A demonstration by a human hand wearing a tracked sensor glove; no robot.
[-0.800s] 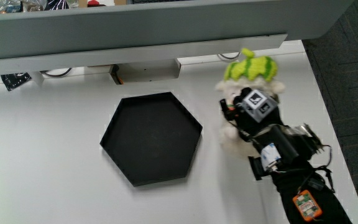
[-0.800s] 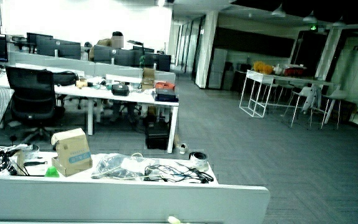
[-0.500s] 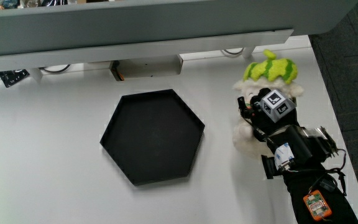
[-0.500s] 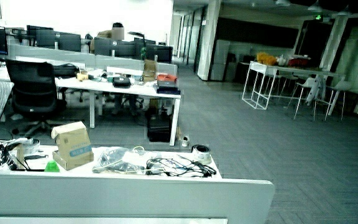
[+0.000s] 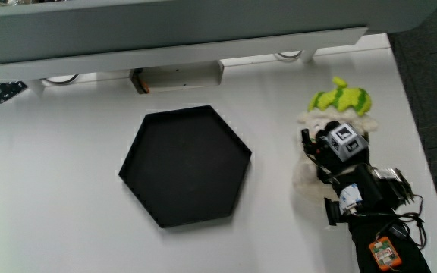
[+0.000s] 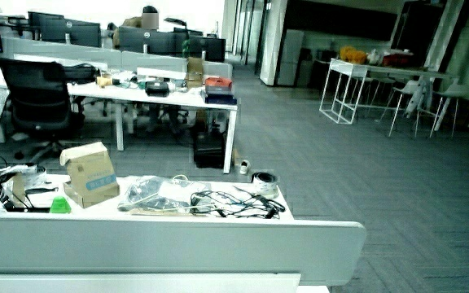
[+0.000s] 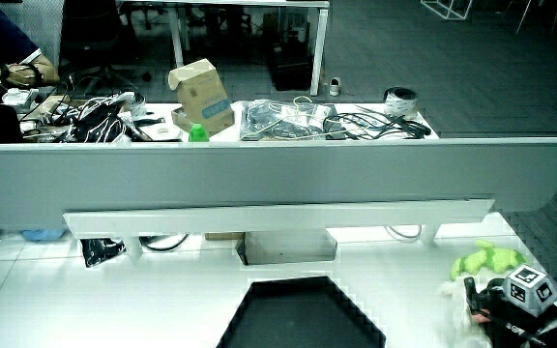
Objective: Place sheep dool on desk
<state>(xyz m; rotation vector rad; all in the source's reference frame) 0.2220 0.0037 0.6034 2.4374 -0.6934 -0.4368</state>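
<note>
1. The fingers [image 5: 310,145] are curled into the white body of the sheep doll [image 5: 307,178], gripping it.
2. The hand [image 5: 338,152] lies on top of the doll; the patterned cube [image 5: 345,137] on its back faces up. The forearm [image 5: 378,227] runs from it towards the person.
3. The doll's green cap points away from the person, towards the partition [image 5: 165,30]. The doll is low on the white desk [image 5: 67,197], near the desk's side edge; whether it bears fully on the surface cannot be told.
4. A black hexagonal tray [image 5: 185,165] lies beside the doll, apart from it.
5. In a side view the doll [image 7: 486,259], hand [image 7: 511,304] and tray [image 7: 298,314] show nearer to the person than the partition [image 7: 259,174].
</note>
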